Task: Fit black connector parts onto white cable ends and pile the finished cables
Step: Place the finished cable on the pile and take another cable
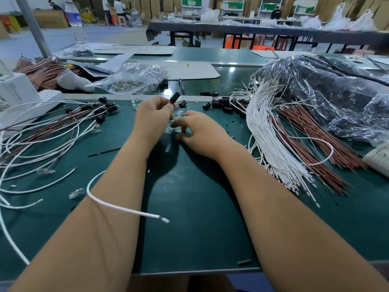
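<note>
No legible text: print on the white box [14, 89] at left and the water bottle's blue label [76, 17] is too blurred to read

Two hands [154, 116], one pen [181, 85], one water bottle [76, 24].

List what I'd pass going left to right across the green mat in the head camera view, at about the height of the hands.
Pile of finished cables → left hand pinching a black connector → right hand on small clear parts → loose black connectors → white cable bundle → brown wire bundle.
</note>
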Demonstrator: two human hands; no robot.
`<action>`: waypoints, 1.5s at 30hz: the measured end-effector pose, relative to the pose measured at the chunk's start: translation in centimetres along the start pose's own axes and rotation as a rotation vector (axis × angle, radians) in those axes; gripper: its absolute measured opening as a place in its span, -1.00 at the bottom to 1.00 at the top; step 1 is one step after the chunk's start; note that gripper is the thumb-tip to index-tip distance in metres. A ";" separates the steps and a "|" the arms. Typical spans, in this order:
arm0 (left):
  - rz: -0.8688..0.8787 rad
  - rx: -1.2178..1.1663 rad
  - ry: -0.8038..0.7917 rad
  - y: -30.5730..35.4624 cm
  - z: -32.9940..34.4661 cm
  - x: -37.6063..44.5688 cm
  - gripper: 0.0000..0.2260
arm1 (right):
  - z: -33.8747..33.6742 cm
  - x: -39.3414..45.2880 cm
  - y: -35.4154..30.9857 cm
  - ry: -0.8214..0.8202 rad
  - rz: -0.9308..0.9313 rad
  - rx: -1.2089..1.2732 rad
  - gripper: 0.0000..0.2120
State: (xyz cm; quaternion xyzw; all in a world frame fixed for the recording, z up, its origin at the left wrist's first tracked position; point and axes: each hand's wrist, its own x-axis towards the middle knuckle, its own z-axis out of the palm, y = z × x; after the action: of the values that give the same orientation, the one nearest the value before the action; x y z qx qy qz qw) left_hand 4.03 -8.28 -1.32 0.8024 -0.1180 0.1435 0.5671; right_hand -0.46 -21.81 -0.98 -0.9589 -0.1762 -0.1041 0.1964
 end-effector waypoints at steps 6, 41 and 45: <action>-0.023 -0.015 -0.032 0.2 0.3 -0.3 -0.89 | 0.3 0.1 -0.6 0.038 -0.022 -0.062 -0.92; 0.056 -0.022 -0.345 1.1 -0.1 -1.3 -0.83 | -1.7 -0.6 2.7 0.409 0.329 1.008 -0.87; 0.034 -0.058 -0.382 0.9 -0.3 -1.3 -0.83 | -1.6 -0.7 2.8 0.376 0.300 0.985 -0.88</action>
State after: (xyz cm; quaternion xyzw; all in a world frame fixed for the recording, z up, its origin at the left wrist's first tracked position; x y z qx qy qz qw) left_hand 2.47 -8.29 -0.89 0.7963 -0.2413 -0.0052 0.5546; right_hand -0.25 -25.10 -0.69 -0.7330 -0.0275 -0.1499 0.6629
